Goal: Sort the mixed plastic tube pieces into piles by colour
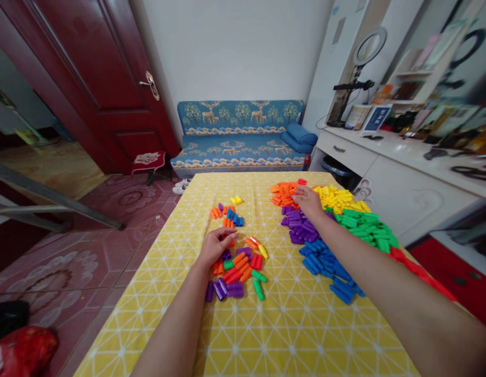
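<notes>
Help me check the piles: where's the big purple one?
In the head view, the purple pile sits right of centre on the table, between the orange pile and the blue pile.

Blue-and-white card on white dresser: pale letters, first appears "P", remainder uncertain; print on adjacent container too small to read
</notes>
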`<act>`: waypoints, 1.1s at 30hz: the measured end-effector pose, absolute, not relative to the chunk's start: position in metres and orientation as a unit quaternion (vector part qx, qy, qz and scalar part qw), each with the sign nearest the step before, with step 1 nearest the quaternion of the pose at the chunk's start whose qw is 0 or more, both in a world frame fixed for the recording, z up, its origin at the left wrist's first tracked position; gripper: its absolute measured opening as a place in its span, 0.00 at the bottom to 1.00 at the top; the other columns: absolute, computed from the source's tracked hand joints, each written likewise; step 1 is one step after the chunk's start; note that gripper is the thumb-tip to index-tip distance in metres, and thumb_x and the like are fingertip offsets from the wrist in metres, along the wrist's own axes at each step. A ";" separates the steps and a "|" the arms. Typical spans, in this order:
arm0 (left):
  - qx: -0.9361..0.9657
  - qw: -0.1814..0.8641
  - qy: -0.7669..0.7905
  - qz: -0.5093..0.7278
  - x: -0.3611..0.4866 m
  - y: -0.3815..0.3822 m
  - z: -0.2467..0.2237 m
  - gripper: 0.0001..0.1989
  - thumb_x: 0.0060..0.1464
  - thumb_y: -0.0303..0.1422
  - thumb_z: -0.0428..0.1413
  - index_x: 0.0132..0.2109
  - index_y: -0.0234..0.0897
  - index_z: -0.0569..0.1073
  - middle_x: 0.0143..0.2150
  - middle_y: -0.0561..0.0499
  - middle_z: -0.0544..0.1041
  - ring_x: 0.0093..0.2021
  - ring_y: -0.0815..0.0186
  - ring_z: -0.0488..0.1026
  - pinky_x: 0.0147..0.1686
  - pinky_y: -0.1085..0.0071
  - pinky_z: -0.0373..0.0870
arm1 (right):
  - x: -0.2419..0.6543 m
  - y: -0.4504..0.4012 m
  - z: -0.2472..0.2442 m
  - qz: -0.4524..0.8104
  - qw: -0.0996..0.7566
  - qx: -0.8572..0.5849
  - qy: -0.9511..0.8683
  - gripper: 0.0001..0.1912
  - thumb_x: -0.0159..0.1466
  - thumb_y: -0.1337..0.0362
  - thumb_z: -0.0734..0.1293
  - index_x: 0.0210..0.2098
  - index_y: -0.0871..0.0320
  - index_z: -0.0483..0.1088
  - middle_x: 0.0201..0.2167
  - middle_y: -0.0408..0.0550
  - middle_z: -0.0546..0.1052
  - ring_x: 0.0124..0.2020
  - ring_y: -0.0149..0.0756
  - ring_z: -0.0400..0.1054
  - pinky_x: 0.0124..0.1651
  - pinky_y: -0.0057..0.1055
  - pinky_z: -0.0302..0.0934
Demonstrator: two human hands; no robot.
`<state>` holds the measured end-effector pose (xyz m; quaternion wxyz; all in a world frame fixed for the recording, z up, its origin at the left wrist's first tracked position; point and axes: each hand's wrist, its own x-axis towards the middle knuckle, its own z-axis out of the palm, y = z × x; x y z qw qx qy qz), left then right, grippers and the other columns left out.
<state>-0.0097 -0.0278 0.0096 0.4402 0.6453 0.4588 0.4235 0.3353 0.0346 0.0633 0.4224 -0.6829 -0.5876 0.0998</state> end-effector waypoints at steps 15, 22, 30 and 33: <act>0.647 0.442 0.459 0.419 -0.010 -0.027 0.011 0.19 0.49 0.45 0.60 0.43 0.35 0.79 0.38 0.46 0.81 0.37 0.61 0.77 0.37 0.69 0.72 | 0.334 0.048 0.059 -0.033 0.185 -0.748 -0.636 0.16 0.58 0.73 0.63 0.44 0.59 0.75 0.46 0.60 0.74 0.48 0.49 0.69 0.50 0.41 0.62; 0.634 0.456 0.465 0.417 -0.009 -0.028 0.011 0.21 0.47 0.46 0.61 0.43 0.35 0.79 0.38 0.45 0.82 0.34 0.61 0.77 0.34 0.70 0.72 | 0.355 0.024 0.079 -0.068 0.190 -0.747 -0.633 0.17 0.63 0.68 0.57 0.46 0.58 0.74 0.48 0.53 0.76 0.48 0.42 0.69 0.50 0.34 0.61; 0.642 0.443 0.474 0.409 -0.008 -0.031 0.016 0.21 0.47 0.45 0.61 0.42 0.34 0.79 0.38 0.46 0.81 0.35 0.62 0.76 0.35 0.70 0.71 | 0.352 0.020 0.076 -0.051 0.123 -0.756 -0.641 0.17 0.60 0.64 0.64 0.48 0.55 0.73 0.47 0.50 0.77 0.48 0.41 0.70 0.47 0.31 0.62; 0.639 0.448 0.476 0.406 -0.008 -0.032 0.017 0.21 0.48 0.45 0.61 0.43 0.34 0.79 0.38 0.46 0.81 0.33 0.63 0.76 0.33 0.71 0.71 | 0.339 0.028 0.071 -0.049 0.086 -0.769 -0.631 0.16 0.58 0.63 0.65 0.46 0.55 0.74 0.44 0.53 0.78 0.46 0.45 0.71 0.46 0.35 0.63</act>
